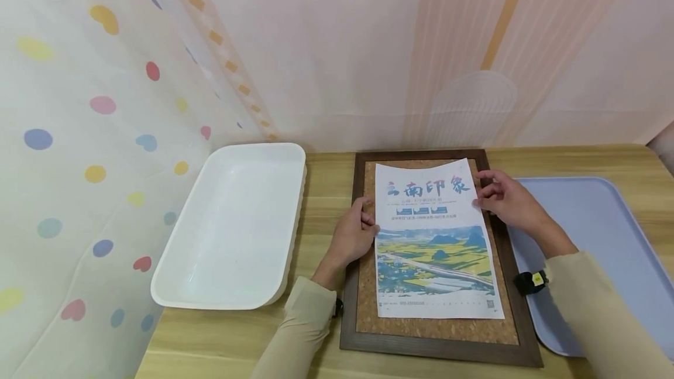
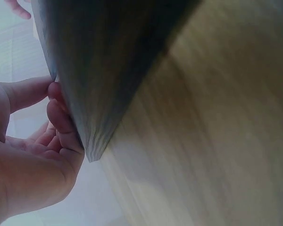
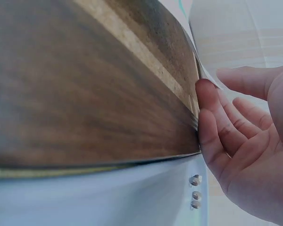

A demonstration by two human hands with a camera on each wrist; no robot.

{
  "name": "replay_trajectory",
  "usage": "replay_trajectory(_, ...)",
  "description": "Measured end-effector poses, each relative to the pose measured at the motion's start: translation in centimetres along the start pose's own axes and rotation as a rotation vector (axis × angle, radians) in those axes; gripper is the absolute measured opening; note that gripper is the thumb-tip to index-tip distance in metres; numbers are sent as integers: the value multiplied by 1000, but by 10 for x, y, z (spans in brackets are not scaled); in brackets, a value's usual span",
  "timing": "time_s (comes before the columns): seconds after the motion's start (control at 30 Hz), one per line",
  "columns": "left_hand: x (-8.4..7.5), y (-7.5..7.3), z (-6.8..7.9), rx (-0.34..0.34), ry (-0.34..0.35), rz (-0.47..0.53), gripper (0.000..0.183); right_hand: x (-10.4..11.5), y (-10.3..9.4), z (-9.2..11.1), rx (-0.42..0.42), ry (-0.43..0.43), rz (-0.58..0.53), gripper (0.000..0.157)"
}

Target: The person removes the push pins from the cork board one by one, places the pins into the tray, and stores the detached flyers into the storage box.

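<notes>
A printed paper poster (image 1: 434, 262), with a landscape picture and large characters on top, lies over a cork board (image 1: 437, 325) in a dark wooden frame. My left hand (image 1: 351, 231) pinches the poster's left edge between thumb and fingertips, beside the board's left frame. On the other side my right hand (image 1: 508, 200) pinches the right edge near the top. The right wrist view shows the sheet's edge (image 3: 210, 77) between thumb and forefinger, lifted off the cork. In the left wrist view the frame (image 2: 99, 94) hides most of the sheet.
A white deep tray (image 1: 231, 233) stands to the left on the wooden table (image 1: 205, 344). A blue-grey tray (image 1: 590, 215) lies at the right, under the right forearm. Several small shiny pieces (image 3: 195, 180) sit in it near its edge. A patterned cloth wall rises behind.
</notes>
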State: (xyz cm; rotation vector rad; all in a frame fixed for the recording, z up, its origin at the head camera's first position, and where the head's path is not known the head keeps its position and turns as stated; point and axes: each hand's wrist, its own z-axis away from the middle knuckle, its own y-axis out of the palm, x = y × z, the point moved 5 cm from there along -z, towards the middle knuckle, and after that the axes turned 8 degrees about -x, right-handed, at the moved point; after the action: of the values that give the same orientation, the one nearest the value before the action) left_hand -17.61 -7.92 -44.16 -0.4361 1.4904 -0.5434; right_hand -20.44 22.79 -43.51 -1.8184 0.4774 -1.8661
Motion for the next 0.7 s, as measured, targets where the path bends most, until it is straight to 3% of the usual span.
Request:
replay_trajectory(0.3, 1, -1, -3, -21, -46, 3, 59, 0, 1, 0, 41, -41, -59, 51)
replay_trajectory(0.7, -1, -10, -8, -36, -37, 10, 59, 2, 3, -9, 58, -46, -121, 48)
